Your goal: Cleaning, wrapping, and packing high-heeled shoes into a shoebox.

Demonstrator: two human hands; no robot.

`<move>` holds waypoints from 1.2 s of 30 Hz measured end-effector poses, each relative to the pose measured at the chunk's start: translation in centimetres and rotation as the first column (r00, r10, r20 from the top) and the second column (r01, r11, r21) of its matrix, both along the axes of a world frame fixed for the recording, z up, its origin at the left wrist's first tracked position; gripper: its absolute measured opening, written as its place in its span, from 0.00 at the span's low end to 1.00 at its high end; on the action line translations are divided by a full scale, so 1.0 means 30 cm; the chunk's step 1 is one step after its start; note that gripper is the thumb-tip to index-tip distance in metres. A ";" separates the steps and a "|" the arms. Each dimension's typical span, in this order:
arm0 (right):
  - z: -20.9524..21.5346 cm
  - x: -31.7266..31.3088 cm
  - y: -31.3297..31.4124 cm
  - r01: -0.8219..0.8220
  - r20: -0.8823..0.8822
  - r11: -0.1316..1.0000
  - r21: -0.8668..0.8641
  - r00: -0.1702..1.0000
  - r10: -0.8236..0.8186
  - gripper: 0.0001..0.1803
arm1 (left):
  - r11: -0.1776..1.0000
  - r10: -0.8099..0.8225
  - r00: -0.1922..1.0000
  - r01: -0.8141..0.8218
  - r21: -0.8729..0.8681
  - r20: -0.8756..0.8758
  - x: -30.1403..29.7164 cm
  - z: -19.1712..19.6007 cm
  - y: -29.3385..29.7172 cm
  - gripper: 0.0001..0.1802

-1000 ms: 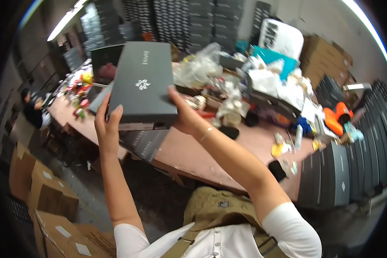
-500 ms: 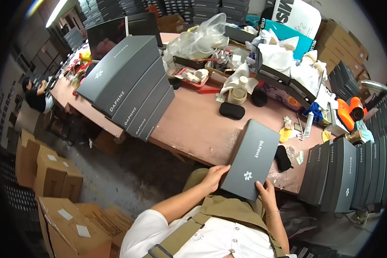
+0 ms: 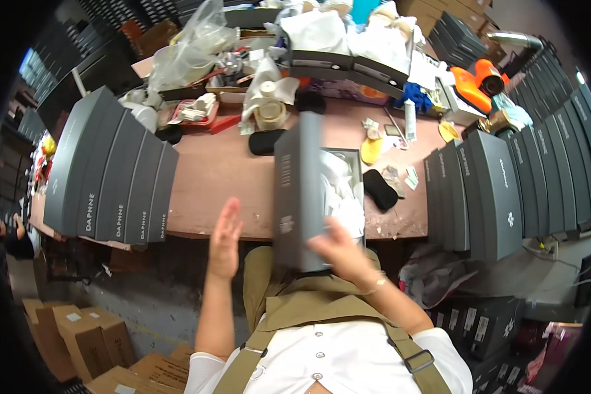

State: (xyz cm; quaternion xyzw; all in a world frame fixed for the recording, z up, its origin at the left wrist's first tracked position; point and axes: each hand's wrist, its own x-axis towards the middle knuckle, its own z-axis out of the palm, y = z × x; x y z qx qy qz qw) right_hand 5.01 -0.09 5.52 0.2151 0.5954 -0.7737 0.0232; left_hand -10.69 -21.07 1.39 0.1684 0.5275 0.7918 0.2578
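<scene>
A dark grey shoebox [image 3: 356, 161] lies at the table's front edge in front of me, uncovered on its right side. White tissue-like wrapping [image 3: 345, 203] shows inside; what it covers I cannot make out. The box's lid [image 3: 292, 190] stands steeply tilted along the left side, blurred by motion. My right hand [image 3: 348, 253], also blurred, has its fingers at the lid's lower right edge and appears to grip it. Left of the lid, my left hand [image 3: 225, 240] is raised with its fingers stretched out, holding nothing.
Stacks of grey shoeboxes stand at the left [image 3: 105, 177] and right [image 3: 486, 197]. Black pouches [image 3: 381, 189] lie on the pink table [image 3: 217, 177]. Farther back are a tape roll [image 3: 269, 117], open boxes of white paper [image 3: 315, 36] and an orange tool [image 3: 473, 90]. Cartons [image 3: 85, 335] sit on the floor.
The closed shoebox, held tilted in both hands, now lies on the table with its lid lifted and tipped left. My left hand has let go. The view has turned right.
</scene>
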 end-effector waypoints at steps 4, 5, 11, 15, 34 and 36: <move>-0.025 -0.060 -0.109 -0.128 -0.271 0.773 0.621 0.891 0.364 0.32 | 0.840 -0.164 0.972 0.049 -0.540 -0.167 -0.112 0.045 -0.042 0.49; -0.035 -0.064 -0.051 -0.035 -0.249 0.719 0.694 0.926 0.285 0.31 | 0.601 -0.298 0.882 -0.125 -0.789 -0.366 -0.145 0.005 -0.066 0.47; -0.248 -0.122 0.331 -0.121 0.112 0.206 0.971 0.992 0.057 0.37 | 0.770 -0.514 0.426 -0.155 -0.619 -0.745 -0.004 -0.012 0.250 0.26; -0.312 -0.240 0.364 -0.347 0.347 0.187 0.919 0.937 0.034 0.42 | 0.655 -0.754 0.031 -0.043 -0.754 -0.657 0.144 -0.091 0.435 0.19; -0.116 -0.071 0.556 -0.056 -0.374 0.781 -0.621 0.897 -0.233 0.22 | 0.725 -0.689 0.299 0.249 -0.642 -0.661 0.126 0.019 0.242 0.07; -0.180 -0.033 0.749 -0.093 -0.305 0.667 -0.740 0.929 -0.210 0.21 | 0.719 -0.693 0.380 0.315 -0.619 -0.612 0.082 0.105 0.293 0.05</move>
